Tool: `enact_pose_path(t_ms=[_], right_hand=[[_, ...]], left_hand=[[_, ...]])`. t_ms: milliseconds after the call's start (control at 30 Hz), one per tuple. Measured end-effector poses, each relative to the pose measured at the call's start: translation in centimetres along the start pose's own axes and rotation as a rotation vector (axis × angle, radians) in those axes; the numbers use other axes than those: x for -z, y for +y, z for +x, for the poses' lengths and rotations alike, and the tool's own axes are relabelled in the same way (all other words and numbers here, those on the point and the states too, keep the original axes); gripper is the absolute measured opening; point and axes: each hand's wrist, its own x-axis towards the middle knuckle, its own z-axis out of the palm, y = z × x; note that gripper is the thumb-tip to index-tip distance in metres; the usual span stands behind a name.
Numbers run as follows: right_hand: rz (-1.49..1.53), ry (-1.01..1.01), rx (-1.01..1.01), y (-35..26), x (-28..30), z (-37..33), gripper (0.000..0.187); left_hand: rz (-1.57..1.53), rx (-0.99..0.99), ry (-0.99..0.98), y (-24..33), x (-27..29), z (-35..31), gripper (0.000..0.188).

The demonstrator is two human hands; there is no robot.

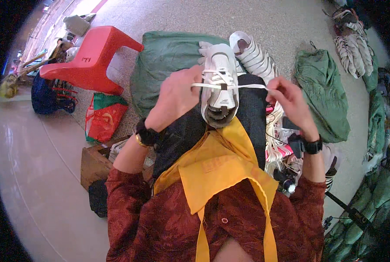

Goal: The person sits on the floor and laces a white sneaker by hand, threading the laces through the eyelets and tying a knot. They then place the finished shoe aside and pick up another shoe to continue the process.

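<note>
A white sneaker (220, 56) rests across my dark-trousered lap, its toe pointing away from me and its dark-lined opening toward me. A flat white shoelace (251, 86) runs sideways over its tongue, stretched nearly straight between my hands. On the left side of the sneaker, my left hand (177, 96) is closed on one stretch of the lace; some of its fingers are hidden behind the hand. My right hand (292, 101) pinches the other stretch between thumb and fingertips, out to the right. Crossed lacing shows on the sneaker's upper.
Nested white shoes (258, 56) lie beyond my knees, beside a green sack (160, 56). Loose white laces (274, 137) hang by my right thigh. A red plastic chair (92, 50) and an open wooden box (92, 167) are leftward; another green sack (322, 96) lies right.
</note>
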Motion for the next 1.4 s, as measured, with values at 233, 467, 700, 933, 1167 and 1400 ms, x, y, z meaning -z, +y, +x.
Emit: enact_pose_path(t_ms=[233,467,700,933,1167,1400], right_hand=[[0.739,0.037,-0.021,0.1,0.5,-1.2,0.024],[1.07,0.145,0.073,0.3,0.3,-1.3,0.028],[1.047,0.303,0.11,4.3,3.8,-4.3,0.027],[1.059,0.375,0.086,5.9,3.9,-4.7,0.023],[1.091,0.393,0.082,5.9,3.5,-4.0,0.019],[1.079,0.425,0.084,6.4,3.9,-4.4,0.02]], left_hand=[[-0.09,0.003,0.314,-0.3,2.2,0.1,0.008],[-0.242,0.104,0.429,-0.3,0.3,0.3,0.006],[-0.441,0.247,0.349,0.3,-2.0,-0.1,0.004],[-0.94,0.292,0.203,-0.1,-2.3,0.4,0.008],[-0.905,0.245,-0.019,0.4,-0.5,0.4,0.012],[-0.745,0.261,-0.092,1.4,-0.4,0.3,0.015]])
